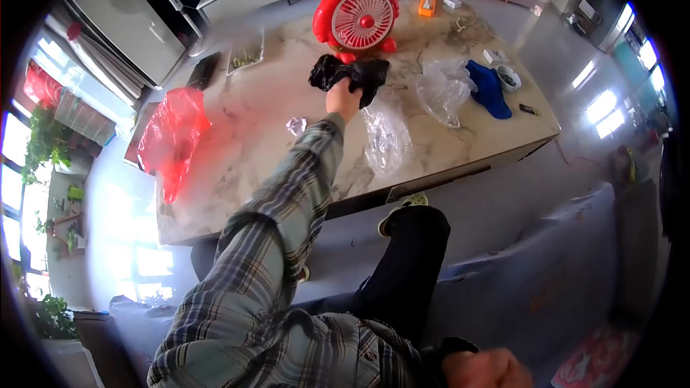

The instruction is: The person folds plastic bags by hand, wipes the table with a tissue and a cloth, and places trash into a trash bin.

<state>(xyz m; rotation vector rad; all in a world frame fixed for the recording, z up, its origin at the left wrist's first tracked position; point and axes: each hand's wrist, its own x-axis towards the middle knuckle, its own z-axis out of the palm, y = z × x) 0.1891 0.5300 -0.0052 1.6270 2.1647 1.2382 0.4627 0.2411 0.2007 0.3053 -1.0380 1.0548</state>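
Note:
My left hand [343,100] reaches over the marble-patterned table [251,151] and is closed on a black plastic bag [370,75], just in front of a red fan [365,20] shaped like a figure. The bag hides part of the fingers. Near the wrist lie a crumpled white scrap [295,126] and a clear plastic bag [387,140]. Another clear bag [444,90] rests further right, beside a blue cloth-like item [489,90]. Low at the bottom edge, my right hand [485,370] is partly cut off and slightly blurred, its fingers curled in with nothing visible in them.
A red plastic bag [172,136] hangs over the table's left side. Behind it are a dark item [204,70] and a clear tray [246,57]. An orange object [427,6], a small bowl [508,79] and a small dark object [529,110] are at the right.

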